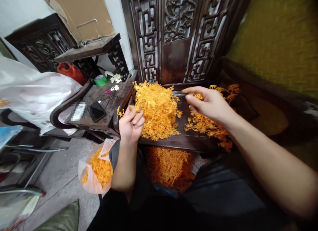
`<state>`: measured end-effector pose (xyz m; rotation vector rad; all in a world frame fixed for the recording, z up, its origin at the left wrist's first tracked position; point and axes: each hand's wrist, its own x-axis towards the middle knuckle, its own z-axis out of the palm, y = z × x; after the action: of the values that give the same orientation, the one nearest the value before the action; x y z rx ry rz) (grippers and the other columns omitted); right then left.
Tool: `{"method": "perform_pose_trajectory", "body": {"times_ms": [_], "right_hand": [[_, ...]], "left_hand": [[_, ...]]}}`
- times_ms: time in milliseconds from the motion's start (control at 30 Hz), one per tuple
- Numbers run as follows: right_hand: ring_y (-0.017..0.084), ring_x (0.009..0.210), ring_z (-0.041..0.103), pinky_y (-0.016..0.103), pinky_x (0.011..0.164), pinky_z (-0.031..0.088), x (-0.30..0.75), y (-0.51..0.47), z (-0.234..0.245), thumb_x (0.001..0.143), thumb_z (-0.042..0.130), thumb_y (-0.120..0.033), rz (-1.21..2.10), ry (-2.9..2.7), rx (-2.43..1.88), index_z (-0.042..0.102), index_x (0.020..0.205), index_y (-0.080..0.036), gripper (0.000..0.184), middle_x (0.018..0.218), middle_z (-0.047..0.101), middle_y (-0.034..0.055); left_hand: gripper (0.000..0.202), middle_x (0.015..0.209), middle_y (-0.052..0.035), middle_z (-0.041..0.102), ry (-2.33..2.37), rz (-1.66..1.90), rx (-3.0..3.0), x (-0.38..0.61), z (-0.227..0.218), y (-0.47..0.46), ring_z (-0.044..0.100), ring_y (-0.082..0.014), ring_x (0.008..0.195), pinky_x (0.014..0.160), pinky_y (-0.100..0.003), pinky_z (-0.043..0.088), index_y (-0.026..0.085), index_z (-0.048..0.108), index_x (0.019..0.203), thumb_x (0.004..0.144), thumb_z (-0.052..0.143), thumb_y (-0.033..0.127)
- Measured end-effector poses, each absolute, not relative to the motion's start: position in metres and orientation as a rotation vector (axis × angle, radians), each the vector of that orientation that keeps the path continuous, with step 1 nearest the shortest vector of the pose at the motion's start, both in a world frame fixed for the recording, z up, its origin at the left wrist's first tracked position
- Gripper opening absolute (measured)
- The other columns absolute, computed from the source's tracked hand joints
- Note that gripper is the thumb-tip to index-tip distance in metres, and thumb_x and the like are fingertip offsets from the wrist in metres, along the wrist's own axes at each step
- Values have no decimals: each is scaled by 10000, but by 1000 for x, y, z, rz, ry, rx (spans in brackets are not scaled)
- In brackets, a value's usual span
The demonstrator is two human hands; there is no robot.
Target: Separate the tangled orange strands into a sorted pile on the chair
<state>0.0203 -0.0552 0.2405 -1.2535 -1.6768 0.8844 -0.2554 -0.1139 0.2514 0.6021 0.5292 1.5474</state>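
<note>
A heap of thin orange-yellow strands [156,108] lies on the dark wooden seat [184,140] of a carved chair. My left hand [131,123] is closed at the heap's left edge, pinching a few orange strands. My right hand [207,102] hovers over a smaller, darker orange pile [206,125] on the right of the seat, its thumb and forefinger pinched together near a thin strand. More strands fill a container [169,164] under the seat edge between my knees, and a plastic bag [96,171] of the same strands sits on the floor at my left.
A side table [99,120] to the left carries a black phone [96,111], a green tape roll [100,80] and small white bits. A large white plastic bag [32,92] lies further left. The carved chair back [179,35] rises behind; a yellow cushion [278,35] is at right.
</note>
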Motion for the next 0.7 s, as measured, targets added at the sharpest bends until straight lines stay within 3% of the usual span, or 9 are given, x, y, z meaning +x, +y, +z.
{"method": "perform_pose_trajectory", "body": {"times_ms": [133, 233, 333, 433, 533, 633, 700], "right_hand": [[101, 421, 367, 250, 446, 256, 13, -69, 263, 900, 697, -587, 947, -1482, -1065, 744, 1188, -236, 457, 508, 422, -83], [117, 485, 433, 268, 481, 332, 10, -71, 275, 880, 685, -662, 923, -1545, -1025, 768, 1176, -217, 541, 564, 490, -51], [193, 747, 640, 343, 695, 516, 3, -62, 283, 839, 667, -750, 765, -1773, -1027, 748, 1267, -176, 720, 820, 703, 51], [264, 1015, 683, 435, 918, 545, -5, -48, 281, 818, 638, -803, 740, -1962, -910, 674, 1391, -150, 869, 1159, 741, 136], [261, 1069, 681, 449, 977, 535, -13, -38, 272, 867, 629, -746, 798, -2055, -737, 667, 1393, -178, 775, 1267, 727, 129], [227, 970, 690, 418, 925, 537, -18, -32, 260, 905, 639, -664, 810, -2031, -693, 762, 1176, -226, 530, 1121, 771, 72], [225, 934, 677, 405, 865, 532, -12, -21, 256, 936, 558, -701, 802, -1912, -803, 765, 1007, -230, 520, 991, 767, 64]], "left_hand": [[152, 723, 11, 531, 502, 1391, 644, -248, 245, -111, 277, -16, 452, 382, -116, 193, 169, 552, 779, 817, 682, 102], [167, 696, 21, 518, 537, 1298, 676, -244, 242, -110, 281, -21, 440, 389, -133, 174, 178, 560, 800, 776, 713, 118], [199, 663, 29, 501, 594, 1232, 703, -237, 238, -108, 273, -23, 425, 399, -147, 171, 181, 546, 778, 750, 739, 139], [209, 670, 28, 504, 617, 1165, 706, -230, 232, -104, 273, -19, 418, 400, -145, 171, 177, 541, 772, 750, 747, 153], [217, 703, 21, 527, 621, 1135, 683, -226, 225, -98, 289, -15, 420, 395, -130, 175, 175, 526, 777, 760, 741, 155], [249, 667, 34, 505, 640, 1152, 654, -223, 220, -94, 281, -13, 414, 385, -118, 163, 178, 505, 766, 749, 751, 148], [292, 617, 63, 446, 650, 1176, 654, -223, 219, -94, 223, 0, 398, 378, -112, 139, 177, 488, 744, 709, 770, 109]]}}
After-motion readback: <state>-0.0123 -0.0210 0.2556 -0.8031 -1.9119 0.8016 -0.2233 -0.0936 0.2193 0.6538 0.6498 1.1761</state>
